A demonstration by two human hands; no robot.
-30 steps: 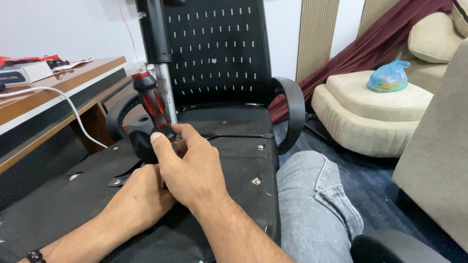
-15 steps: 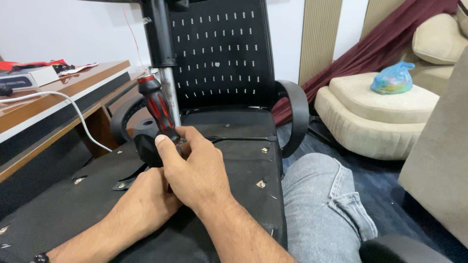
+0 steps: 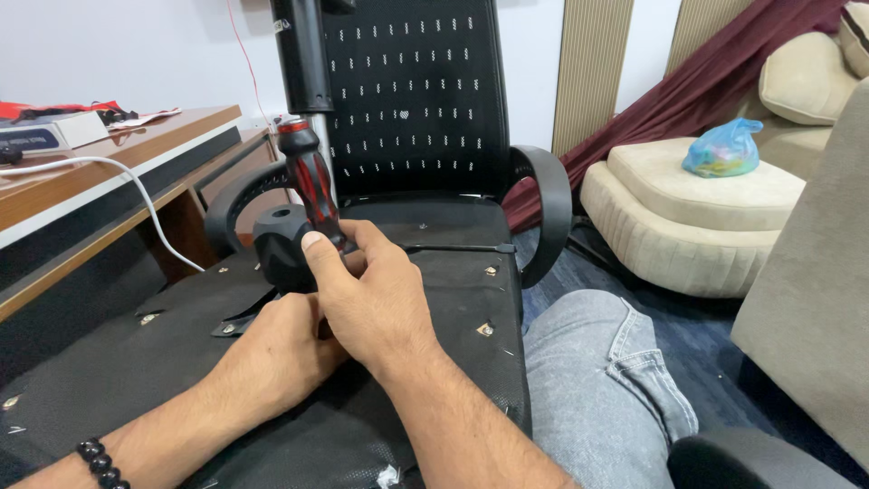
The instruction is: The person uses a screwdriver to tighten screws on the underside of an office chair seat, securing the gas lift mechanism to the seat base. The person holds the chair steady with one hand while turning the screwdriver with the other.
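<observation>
Black chair underside (image 3: 434, 299) beside wooden desk (image 3: 109, 172); right hand (image 3: 371, 299) fingers clamped on screwdriver (image 3: 312, 186); left unclear.

Armrest (image 3: 543, 213) and post (image 3: 303, 54) close by

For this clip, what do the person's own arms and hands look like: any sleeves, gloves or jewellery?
Both forearms are bare to the frame edge, with no sleeves or gloves showing. The left hand has a bracelet of round black beads at its wrist. The right hand shows no ring, watch or band on the parts in view. Nails are short and unpainted. Below the arms, a knee in light grey-blue jeans shows.
</observation>
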